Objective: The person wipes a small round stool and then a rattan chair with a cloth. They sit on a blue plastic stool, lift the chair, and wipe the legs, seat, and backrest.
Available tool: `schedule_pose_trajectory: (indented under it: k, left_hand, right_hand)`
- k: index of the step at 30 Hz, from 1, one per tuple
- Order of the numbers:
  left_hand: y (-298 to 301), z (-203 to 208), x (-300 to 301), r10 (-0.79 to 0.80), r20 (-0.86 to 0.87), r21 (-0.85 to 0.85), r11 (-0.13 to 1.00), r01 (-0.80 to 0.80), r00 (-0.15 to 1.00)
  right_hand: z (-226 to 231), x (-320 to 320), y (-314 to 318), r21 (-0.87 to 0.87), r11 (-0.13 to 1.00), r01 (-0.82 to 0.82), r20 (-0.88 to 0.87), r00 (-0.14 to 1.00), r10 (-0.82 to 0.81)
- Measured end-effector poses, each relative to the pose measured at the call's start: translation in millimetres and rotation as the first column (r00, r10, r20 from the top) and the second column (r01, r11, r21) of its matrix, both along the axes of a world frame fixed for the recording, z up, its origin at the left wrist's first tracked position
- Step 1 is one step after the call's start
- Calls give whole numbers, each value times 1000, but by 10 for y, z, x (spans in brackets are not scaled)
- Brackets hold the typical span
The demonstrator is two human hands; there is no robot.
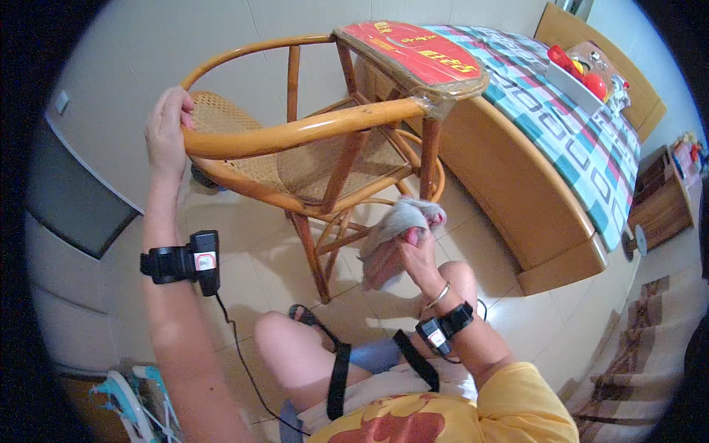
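A rattan armchair (303, 133) with woven cane panels stands in front of me. My left hand (168, 133) is closed round the end of its curved wooden rail. On the far right of the chair, a red printed panel (413, 53) is fixed under clear wrapping. My right hand (419, 255) grips a crumpled pale grey cloth (384, 247), bunched beside the lower part of the chair's right leg. Whether the cloth presses on the wood I cannot tell. Black devices are strapped to both my wrists, and a bangle circles the right one.
Behind the chair stands a wooden bed (509, 177) with a checked cover (543, 118). On it rests a white box (576, 87) of red and yellow things. A wooden cabinet (661, 196) is at far right, a turquoise and white frame (136, 402) at lower left. A cable hangs from my left wrist.
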State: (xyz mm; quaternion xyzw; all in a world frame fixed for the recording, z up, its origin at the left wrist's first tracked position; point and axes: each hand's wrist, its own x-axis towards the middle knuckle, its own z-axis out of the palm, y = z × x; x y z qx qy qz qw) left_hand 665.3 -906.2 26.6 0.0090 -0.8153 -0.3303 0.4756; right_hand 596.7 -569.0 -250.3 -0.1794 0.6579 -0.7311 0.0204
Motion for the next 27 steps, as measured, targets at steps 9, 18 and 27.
schedule_pose_trajectory:
  k: [9, 18, 27]
  left_hand:
    - [0, 29, 54, 3, 42, -39, 999, -1, 999]
    - [-45, 19, 58, 28, 57, -93, 995, -23, 998]
    - [-136, 11, 73, 58, 67, -116, 992, -50, 996]
  right_hand:
    - [785, -517, 176, 56, 934, 352, -579, 774, -257]
    - [623, -768, -162, 263, 783, 564, -701, 669, -246]
    - [542, -764, 113, 3, 955, 295, -397, 877, -270]
